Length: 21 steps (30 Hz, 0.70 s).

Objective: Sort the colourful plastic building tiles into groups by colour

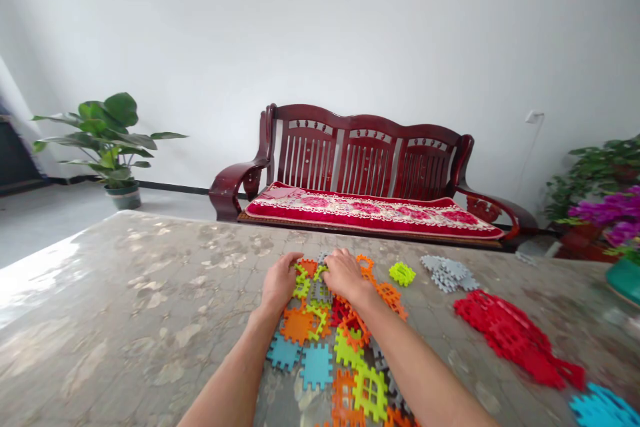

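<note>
My left hand (280,282) reaches into a spread of notched plastic building tiles, fingers curled at its far left edge. Against those fingers lies a yellow-green window tile (301,285); what they pinch is partly hidden. My right hand (346,273) is bent over the far end of the same spread, its fingertips down by a small yellow-green piece, their grip hidden. Between the hands are an orange-red tile (309,267) and a grey window tile (321,291). Nearer me lie an orange tile (299,324), a blue tile (317,365) and a yellow-green window tile (371,392).
Right of my arm are a yellow-green tile (402,273), a grey tile pile (449,273), a red pile (515,335) and blue tiles (605,407). The table (125,320) has a patterned cover. Beyond stands a wooden bench (367,160); a flowerpot (625,280) is at right.
</note>
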Each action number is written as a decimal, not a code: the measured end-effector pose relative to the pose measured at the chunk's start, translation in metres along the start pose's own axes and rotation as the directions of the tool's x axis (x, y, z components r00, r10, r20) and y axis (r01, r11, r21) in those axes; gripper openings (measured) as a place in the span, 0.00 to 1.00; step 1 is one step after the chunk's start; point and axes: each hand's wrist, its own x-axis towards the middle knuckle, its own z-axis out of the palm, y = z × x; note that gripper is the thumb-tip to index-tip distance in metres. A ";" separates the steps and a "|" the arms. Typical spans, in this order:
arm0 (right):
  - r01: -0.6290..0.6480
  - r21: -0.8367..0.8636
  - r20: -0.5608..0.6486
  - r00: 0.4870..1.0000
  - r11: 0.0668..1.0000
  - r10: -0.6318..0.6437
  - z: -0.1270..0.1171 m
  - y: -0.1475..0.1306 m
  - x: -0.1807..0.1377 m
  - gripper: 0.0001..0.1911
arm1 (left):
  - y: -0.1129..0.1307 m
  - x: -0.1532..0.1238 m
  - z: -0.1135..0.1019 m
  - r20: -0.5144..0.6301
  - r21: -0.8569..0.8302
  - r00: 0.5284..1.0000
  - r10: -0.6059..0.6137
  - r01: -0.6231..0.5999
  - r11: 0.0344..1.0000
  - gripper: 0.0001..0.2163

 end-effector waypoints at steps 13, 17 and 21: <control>-0.055 -0.073 0.023 0.998 0.996 0.057 0.000 -0.004 0.011 0.14 | 0.012 -0.009 -0.009 -0.047 0.234 0.999 -0.007 0.018 0.972 0.18; -0.034 -0.082 -0.007 0.999 0.996 0.034 0.001 -0.001 0.004 0.15 | 0.016 -0.011 -0.012 -0.012 0.239 0.999 -0.044 0.046 0.970 0.17; -0.020 -0.083 -0.056 0.998 0.996 0.015 0.003 0.005 -0.003 0.14 | 0.022 -0.014 -0.013 0.036 0.179 0.998 -0.047 0.040 0.983 0.13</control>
